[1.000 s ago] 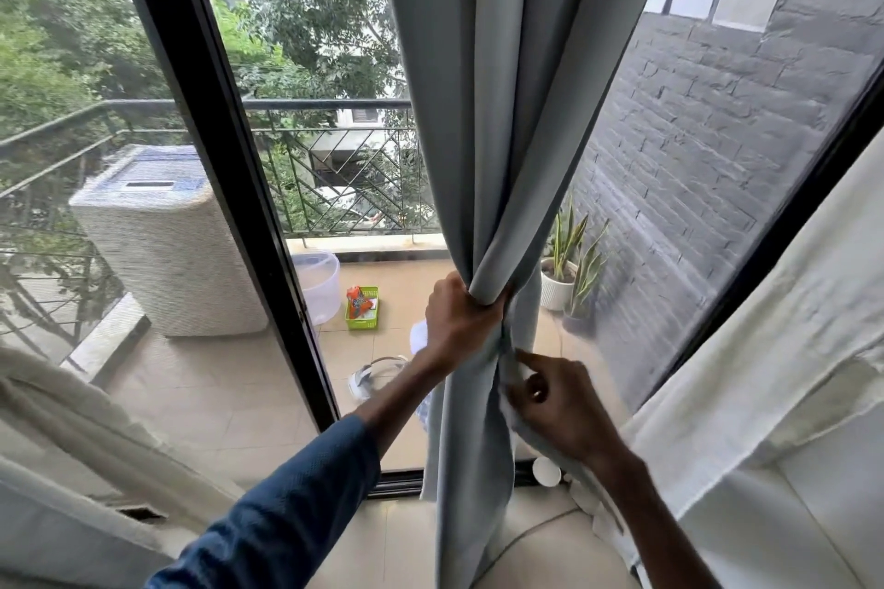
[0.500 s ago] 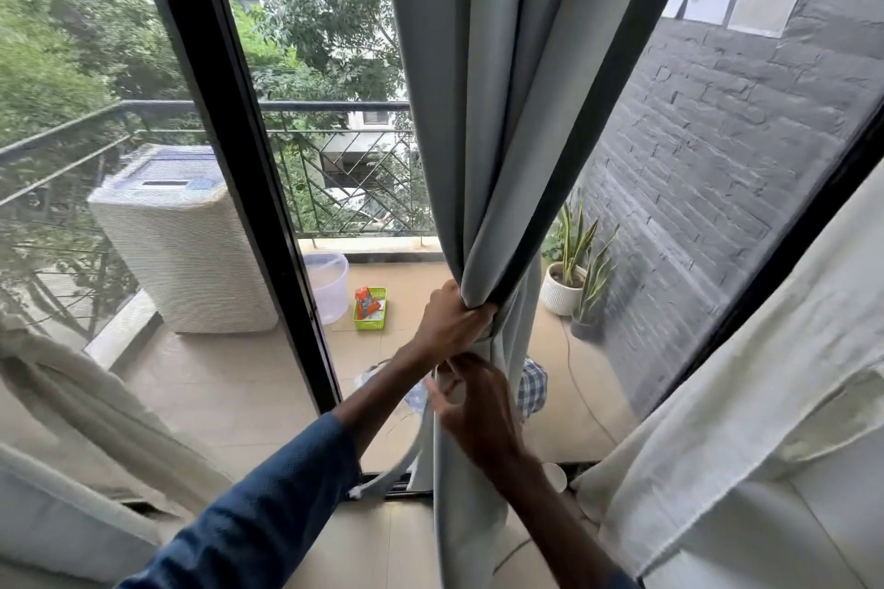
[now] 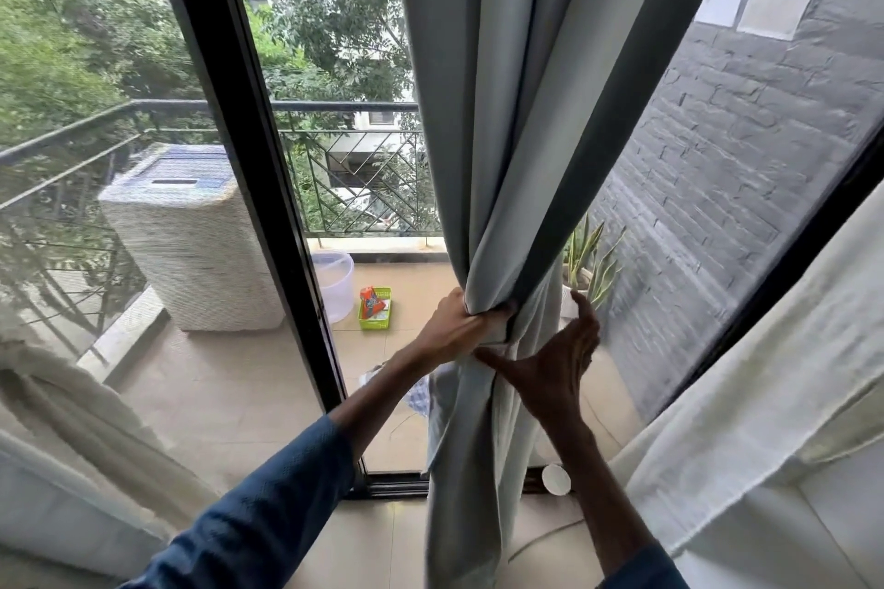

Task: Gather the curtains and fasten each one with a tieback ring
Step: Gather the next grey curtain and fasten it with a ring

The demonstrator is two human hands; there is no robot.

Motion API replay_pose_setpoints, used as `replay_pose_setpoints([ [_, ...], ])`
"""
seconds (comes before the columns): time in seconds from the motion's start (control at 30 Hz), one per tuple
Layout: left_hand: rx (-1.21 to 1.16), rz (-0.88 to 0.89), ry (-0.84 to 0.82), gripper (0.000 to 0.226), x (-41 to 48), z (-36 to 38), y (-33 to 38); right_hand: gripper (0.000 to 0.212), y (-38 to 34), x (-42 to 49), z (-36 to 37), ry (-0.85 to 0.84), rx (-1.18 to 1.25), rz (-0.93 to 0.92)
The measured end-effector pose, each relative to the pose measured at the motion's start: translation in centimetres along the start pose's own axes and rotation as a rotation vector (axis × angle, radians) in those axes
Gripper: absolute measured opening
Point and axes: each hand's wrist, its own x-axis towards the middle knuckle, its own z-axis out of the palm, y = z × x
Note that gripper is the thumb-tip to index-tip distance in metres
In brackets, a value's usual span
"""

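1. A grey curtain [image 3: 516, 110] of smooth, heavy cloth hangs down the centre of the frame, falling in long vertical folds that narrow to a tight bunch at mid-height and loosen again below.
2. The left hand [image 3: 459, 325] grips that bunch, its fingers curled tightly round the gathered folds.
3. The right hand [image 3: 555, 363] is spread wide just below and to the right. Its thumb lies across the cloth under the left hand and its straight fingers point up along the curtain's right edge, grasping nothing.
4. Both forearms come from dark blue sleeves at the bottom of the frame.
5. A coarse, off-white curtain [image 3: 765, 373] fills the lower right, and another [image 3: 71, 407] drapes across the lower left.
6. A black door frame [image 3: 253, 187] slants down left of centre.
7. Beyond the glass are a boxy machine under a woven cover [image 3: 191, 244], a green slatted basket [image 3: 375, 313], a spiky potted plant [image 3: 593, 263] and a grey brick wall [image 3: 717, 167].
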Motion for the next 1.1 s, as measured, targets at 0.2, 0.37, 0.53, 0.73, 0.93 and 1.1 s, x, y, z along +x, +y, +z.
replay_pose_setpoints([
  [0.2, -0.015, 0.065, -0.32, 0.031, -1.5, -1.4, -0.2, 0.139, 2.1, 3.6, 0.8, -0.452, 0.448, 0.071],
  [0.37, 0.361, 0.131, -0.211, 0.029, -1.4, -2.0, -1.3, 0.088, 1.1, 2.0, 2.4, -0.432, 0.557, -0.009],
  [0.53, 0.757, 0.259, -0.171, 0.061, -1.1, -2.7, -1.7, 0.05, -1.1, 0.7, 2.5, -0.516, 0.597, 0.016],
  [0.73, 0.607, 0.221, -0.165, 0.047, -2.6, -4.8, -2.8, 0.051, -1.3, 0.7, 1.6, -0.524, 0.646, 0.09],
  [0.93, 0.6, 0.204, -0.09, 0.023, -5.1, -4.2, -4.2, 0.046, -1.6, 0.9, 0.9, -0.583, 0.624, 0.128],
  [1.1, 0.631, 0.264, -0.065, 0.016, -6.2, -4.1, -4.5, 0.053, -1.1, 1.4, 0.4, -0.683, 0.685, 0.13],
])
